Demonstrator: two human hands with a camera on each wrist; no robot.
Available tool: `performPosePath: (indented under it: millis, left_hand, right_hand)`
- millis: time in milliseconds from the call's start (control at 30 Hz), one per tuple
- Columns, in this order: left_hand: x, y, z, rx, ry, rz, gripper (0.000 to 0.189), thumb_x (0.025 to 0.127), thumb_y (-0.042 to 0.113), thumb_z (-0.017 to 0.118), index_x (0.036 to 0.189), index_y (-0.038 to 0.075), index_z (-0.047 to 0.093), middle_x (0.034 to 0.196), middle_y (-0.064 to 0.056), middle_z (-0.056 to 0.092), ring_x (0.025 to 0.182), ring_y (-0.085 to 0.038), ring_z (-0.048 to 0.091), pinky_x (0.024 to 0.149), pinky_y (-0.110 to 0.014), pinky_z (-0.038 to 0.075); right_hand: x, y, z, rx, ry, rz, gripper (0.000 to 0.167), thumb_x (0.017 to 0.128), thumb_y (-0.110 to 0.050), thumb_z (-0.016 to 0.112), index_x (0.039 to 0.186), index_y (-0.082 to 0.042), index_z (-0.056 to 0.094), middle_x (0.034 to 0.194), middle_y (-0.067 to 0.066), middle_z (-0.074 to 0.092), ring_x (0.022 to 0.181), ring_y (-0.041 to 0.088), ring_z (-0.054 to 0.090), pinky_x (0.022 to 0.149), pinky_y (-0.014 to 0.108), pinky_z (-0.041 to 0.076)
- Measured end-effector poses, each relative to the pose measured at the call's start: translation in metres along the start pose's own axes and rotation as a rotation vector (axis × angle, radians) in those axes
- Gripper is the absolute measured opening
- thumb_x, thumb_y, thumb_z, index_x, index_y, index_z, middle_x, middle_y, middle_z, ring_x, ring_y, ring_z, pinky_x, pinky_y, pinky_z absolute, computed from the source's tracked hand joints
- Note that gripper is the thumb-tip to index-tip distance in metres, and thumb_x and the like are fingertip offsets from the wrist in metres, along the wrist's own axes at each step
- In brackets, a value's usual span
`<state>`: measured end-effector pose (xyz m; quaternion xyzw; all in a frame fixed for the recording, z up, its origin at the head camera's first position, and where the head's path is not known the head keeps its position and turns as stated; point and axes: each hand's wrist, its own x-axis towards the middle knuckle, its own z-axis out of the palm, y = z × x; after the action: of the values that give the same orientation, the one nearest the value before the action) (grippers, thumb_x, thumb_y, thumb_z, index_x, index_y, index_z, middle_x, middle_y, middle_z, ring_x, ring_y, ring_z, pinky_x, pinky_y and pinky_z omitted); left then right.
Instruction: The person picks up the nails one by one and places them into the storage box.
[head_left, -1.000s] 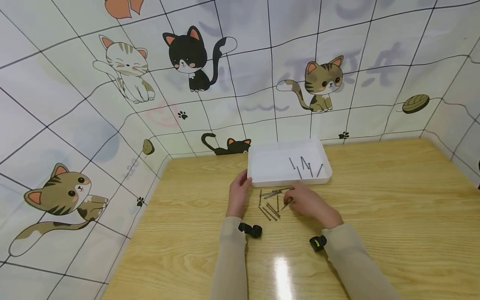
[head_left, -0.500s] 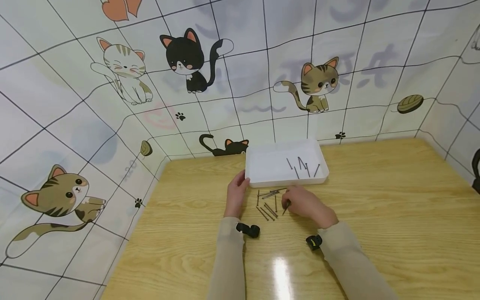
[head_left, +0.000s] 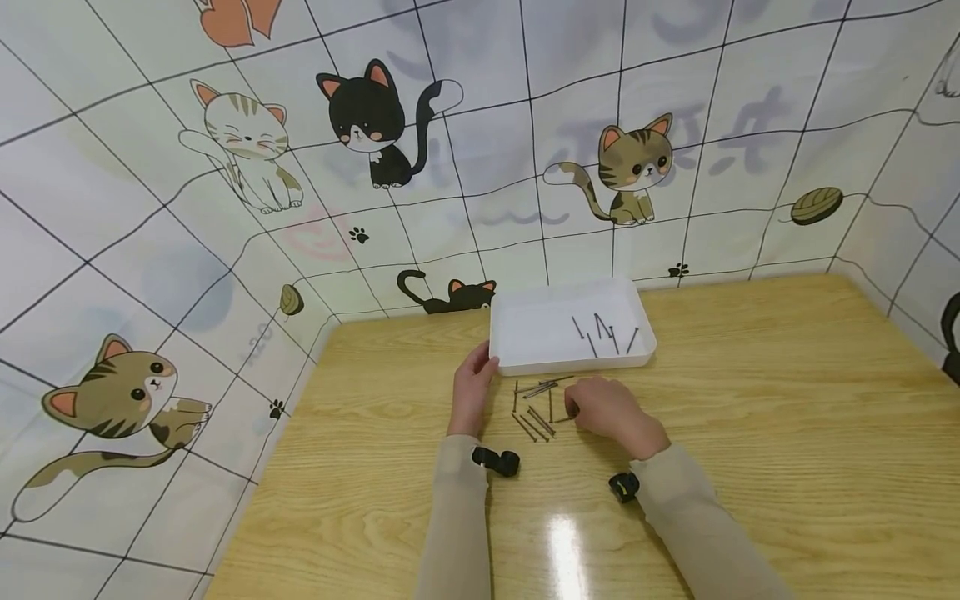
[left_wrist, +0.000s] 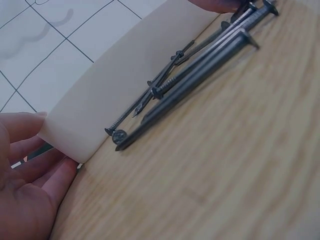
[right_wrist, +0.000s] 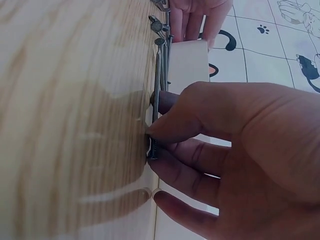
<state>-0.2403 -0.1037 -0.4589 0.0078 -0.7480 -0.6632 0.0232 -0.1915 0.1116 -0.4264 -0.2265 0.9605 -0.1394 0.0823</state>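
My left hand (head_left: 471, 392) holds the left front corner of a white plastic tray (head_left: 577, 366), its thumb at the rim and its other fingers at the lower edge. My right hand (head_left: 609, 410) is close over the wooden table in front of the tray. Between its thumb and fingers it pinches one end of a nail (right_wrist: 153, 149); in the head view that nail's shaft sticks out to the left. Several loose nails (head_left: 534, 423) lie on the table between the hands, some crossing each other near the tray wall. Several more nails (head_left: 612, 337) rest inside the tray, toward its right side.
The wooden table (head_left: 787, 417) spreads to both sides and toward the person. Behind the tray stands a wall covering (head_left: 495, 208) with cat drawings and grid lines. A black wrist camera (head_left: 497, 461) sits on the left sleeve and another wrist camera (head_left: 624, 487) on the right.
The nail at my right hand has swung from pointing steeply toward the person to lying nearly sideways. The left hand keeps its place on the tray corner. The head view has shifted slightly.
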Motion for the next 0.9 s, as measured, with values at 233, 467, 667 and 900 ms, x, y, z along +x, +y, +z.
performPosePath:
  millis: [233,467,667,900]
  left_hand:
    - [-0.001,0.0,0.002,-0.009,-0.006,-0.003,0.043,0.091,0.018,0.052,0.132,0.007,0.043,0.131,-0.009,0.046,0.12,-0.023,0.04,0.099,-0.038,0.03]
    - [-0.001,0.002,0.002,-0.027,-0.004,-0.013,0.044,0.091,0.019,0.052,0.132,0.007,0.043,0.132,-0.01,0.045,0.122,-0.025,0.038,0.099,-0.04,0.029]
    - [0.007,-0.013,0.002,-0.035,0.011,-0.01,0.041,0.091,0.021,0.053,0.131,0.012,0.046,0.13,-0.005,0.047,0.121,-0.02,0.04,0.1,-0.04,0.029]
    - [0.011,-0.023,0.002,0.009,0.035,-0.009,0.041,0.091,0.025,0.052,0.13,0.017,0.047,0.128,0.001,0.049,0.118,-0.015,0.042,0.099,-0.037,0.031]
  right_hand:
    - [-0.002,0.002,0.0,0.0,0.022,-0.023,0.012,0.075,-0.005,0.065,0.081,-0.015,0.063,0.082,-0.001,0.06,0.074,0.02,0.056,0.06,0.037,0.045]
    - [-0.005,0.014,-0.005,0.102,0.017,0.004,0.018,0.079,0.0,0.058,0.091,-0.012,0.063,0.092,0.002,0.062,0.083,0.02,0.057,0.069,0.036,0.046]
    - [-0.003,0.024,-0.008,0.198,0.033,0.029,0.016,0.078,-0.005,0.059,0.093,-0.01,0.062,0.087,0.001,0.06,0.075,0.016,0.051,0.065,0.034,0.043]
    - [-0.002,0.023,-0.01,0.277,0.028,0.048,0.026,0.081,-0.005,0.056,0.107,-0.008,0.06,0.09,0.002,0.058,0.075,0.015,0.05,0.064,0.031,0.043]
